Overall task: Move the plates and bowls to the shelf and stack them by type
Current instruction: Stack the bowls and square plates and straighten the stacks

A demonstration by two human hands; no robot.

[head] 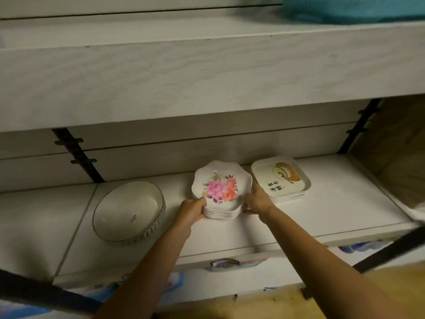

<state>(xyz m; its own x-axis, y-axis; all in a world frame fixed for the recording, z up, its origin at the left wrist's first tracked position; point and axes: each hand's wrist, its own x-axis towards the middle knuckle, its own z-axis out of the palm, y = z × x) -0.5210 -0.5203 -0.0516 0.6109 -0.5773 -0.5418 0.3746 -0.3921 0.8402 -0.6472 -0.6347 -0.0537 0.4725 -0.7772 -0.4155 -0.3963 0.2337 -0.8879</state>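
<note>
Flower plates [222,187], a stack of scalloped ones w/ pink and orange blooms on the top plate, sit on or just above the shelf [333,203]. Can't tell if the bottom plate touches the board. Both hands grasp this stack. Left hand [192,209] clamps the left rim, thumb over the top plate, fingers curled round the side. Right hand [258,200] grips the right rim likewise, w/ fingertips showing under the lowest plate.

Key relation: the stack lies straight ahead, dead btwn the hands, one on each side, so neither is nearer. It's roughly round, so no long axis to line up. Any set-down or nudge has to go evenly from both sides.

Just right of the flower plates are the square plates [280,178], a short stack w/ a printed picture and characters, on the shelf. The right hand is wedged in the narrow gap btwn the two stacks, prob. the tight spot when fingers slide out from under.

Left of the flower plates, apart from them, a big bowl [128,210] w/ a patterned outer wall stands alone. Well above and right of the flower plates is a blue basket [354,8].

Judgement: types are kept separate so far, and placing the flower stack looks nearly done. Risk: an uneven release could skew the upper plates or bump the square stack.
</note>
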